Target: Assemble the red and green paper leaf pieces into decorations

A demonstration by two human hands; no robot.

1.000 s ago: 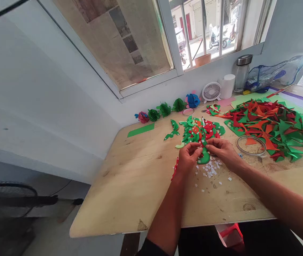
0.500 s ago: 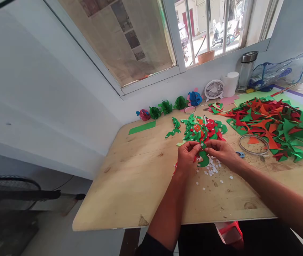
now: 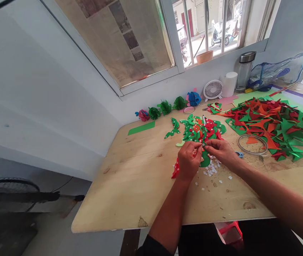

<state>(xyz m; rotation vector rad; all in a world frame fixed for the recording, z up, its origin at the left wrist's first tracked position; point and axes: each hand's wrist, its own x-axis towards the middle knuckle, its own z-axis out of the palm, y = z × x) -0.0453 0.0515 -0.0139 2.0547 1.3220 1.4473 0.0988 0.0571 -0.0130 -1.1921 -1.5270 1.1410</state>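
The left hand [image 3: 189, 160] has its grip closed with thumb and fingers pinched on the upper part of a green cutout [image 3: 205, 160], and the right hand [image 3: 222, 152] pinches the same part from the other side, the 2 sets of fingertips almost meeting; whether a white square also sits between them is too small to tell. The cutout lies right of the middle of the wooden surface [image 3: 130, 185], between the near and far edges, its rounded lower end toward the near edge. Just beside that end, loose white squares [image 3: 210, 170] are scattered toward the near edge. Red cutouts [image 3: 176, 169] show partly behind the left wrist, and a small blue object [image 3: 239, 154] lies near the right wrist. Beyond the fingers, toward the far edge, sits a pile of green, red and orange cutouts [image 3: 198, 129] dotted with white. A heap of paper scraps [image 3: 268, 122] spreads toward the right edge, with a metal ring [image 3: 252, 145] on its near side. Along the far edge, 5 paper ornaments [image 3: 164, 107] stand in a row, followed by a white fan [image 3: 213, 90].
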